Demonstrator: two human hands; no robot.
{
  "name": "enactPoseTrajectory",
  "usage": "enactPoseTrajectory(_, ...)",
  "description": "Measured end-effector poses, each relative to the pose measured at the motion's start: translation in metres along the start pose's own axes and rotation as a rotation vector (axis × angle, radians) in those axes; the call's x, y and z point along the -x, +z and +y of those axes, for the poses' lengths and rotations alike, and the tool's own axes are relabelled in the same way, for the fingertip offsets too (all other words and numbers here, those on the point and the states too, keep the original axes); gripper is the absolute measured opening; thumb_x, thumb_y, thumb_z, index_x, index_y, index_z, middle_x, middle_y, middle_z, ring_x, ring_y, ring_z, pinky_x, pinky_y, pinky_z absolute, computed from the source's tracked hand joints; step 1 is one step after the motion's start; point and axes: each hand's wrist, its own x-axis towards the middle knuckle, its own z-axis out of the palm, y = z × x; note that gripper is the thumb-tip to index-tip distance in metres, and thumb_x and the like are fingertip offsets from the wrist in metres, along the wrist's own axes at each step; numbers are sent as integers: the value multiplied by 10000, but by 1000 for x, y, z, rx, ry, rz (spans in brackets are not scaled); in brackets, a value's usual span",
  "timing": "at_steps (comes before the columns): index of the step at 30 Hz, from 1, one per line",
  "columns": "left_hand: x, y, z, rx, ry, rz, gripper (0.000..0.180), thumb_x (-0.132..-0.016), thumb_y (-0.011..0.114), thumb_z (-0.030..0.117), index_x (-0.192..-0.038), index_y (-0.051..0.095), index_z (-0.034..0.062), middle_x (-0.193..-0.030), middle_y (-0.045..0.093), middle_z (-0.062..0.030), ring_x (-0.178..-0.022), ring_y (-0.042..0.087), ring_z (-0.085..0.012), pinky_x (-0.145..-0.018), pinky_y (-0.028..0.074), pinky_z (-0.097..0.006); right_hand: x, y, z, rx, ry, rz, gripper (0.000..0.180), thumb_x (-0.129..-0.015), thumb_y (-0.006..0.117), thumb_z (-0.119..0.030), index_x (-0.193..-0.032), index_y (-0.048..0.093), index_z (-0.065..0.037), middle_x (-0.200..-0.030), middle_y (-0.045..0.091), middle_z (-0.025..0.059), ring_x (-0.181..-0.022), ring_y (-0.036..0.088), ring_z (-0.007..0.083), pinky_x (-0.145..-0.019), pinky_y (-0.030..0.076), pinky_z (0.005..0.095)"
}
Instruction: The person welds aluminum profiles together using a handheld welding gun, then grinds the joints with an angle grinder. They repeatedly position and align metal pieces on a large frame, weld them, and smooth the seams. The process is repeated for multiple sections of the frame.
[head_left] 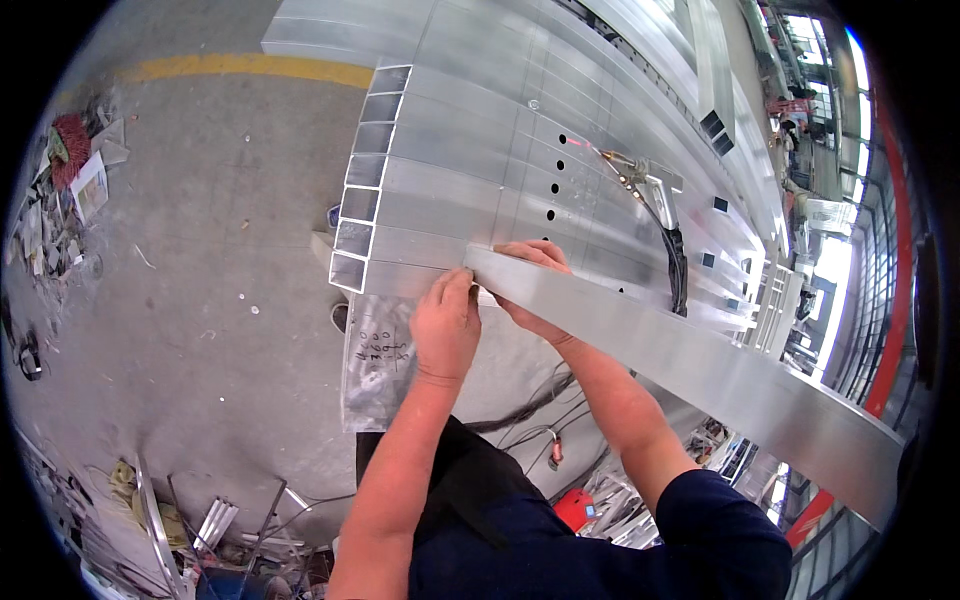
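A long silvery aluminium rectangular tube point(690, 350) slants from the middle of the view to the lower right. My left hand point(445, 322) is closed at its near-left end, with the fingertips pinching the corner. Just right of it, my right hand point(528, 258) wraps around the same tube. Its fingers show over the far side and the palm is partly hidden behind the metal. Beyond both hands lies a row of similar aluminium tubes point(440, 150) side by side, their open square ends facing left. Several dark round holes run across them.
A torch-like tool point(660, 195) with a black cable rests on the row of tubes. Plastic wrap point(378, 365) with handwriting hangs at the near end. Cables point(545, 405) trail below. Scrap point(65, 220) litters the floor at left, and a red object point(574, 508) lies near my body.
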Motion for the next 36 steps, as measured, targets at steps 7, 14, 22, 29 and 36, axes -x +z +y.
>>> enactPoseTrajectory(7,-56,-30,-24,114,416,-358,560,-696,700,-45,-1215,513,51,-1124,605,-151,-1045,572,-375,-867,499,-437,7,4,6,-27,-13,8,413,-655,779,-97,-1052,683,-156,-1105,663,-6,-983,615,217,-890,473,350)
enactPoseTrajectory(14,-64,-26,-15,13,503,-415,519,-733,655,-39,-1218,482,21,-1147,601,-173,-1094,551,-388,-937,473,-448,13,6,6,29,-68,86,369,-735,787,-176,-1086,683,-139,-1089,674,44,-971,629,251,-873,487,378)
enactPoseTrajectory(22,-69,-25,-12,-129,508,-432,422,-721,641,-42,-1105,477,19,-1029,613,-189,-1027,553,-419,-876,473,-466,15,6,14,-198,70,85,424,-685,814,-190,-1042,617,-76,-944,673,119,-893,631,337,-806,501,409)
enactPoseTrajectory(29,-66,-26,-8,-216,517,-448,418,-739,664,-30,-1106,472,27,-1014,618,-189,-1009,562,-416,-844,473,-471,20,18,14,-168,-77,215,570,-663,795,-140,-1176,550,-90,-1007,661,107,-992,605,349,-917,451,419)
enactPoseTrajectory(36,-64,-21,7,-230,472,-491,401,-729,728,-1,-1102,582,15,-1029,652,-195,-936,625,-393,-789,518,-435,34,15,13,-241,40,307,755,-680,791,-134,-1353,453,-81,-1127,614,135,-1144,530,346,-1053,360,438)
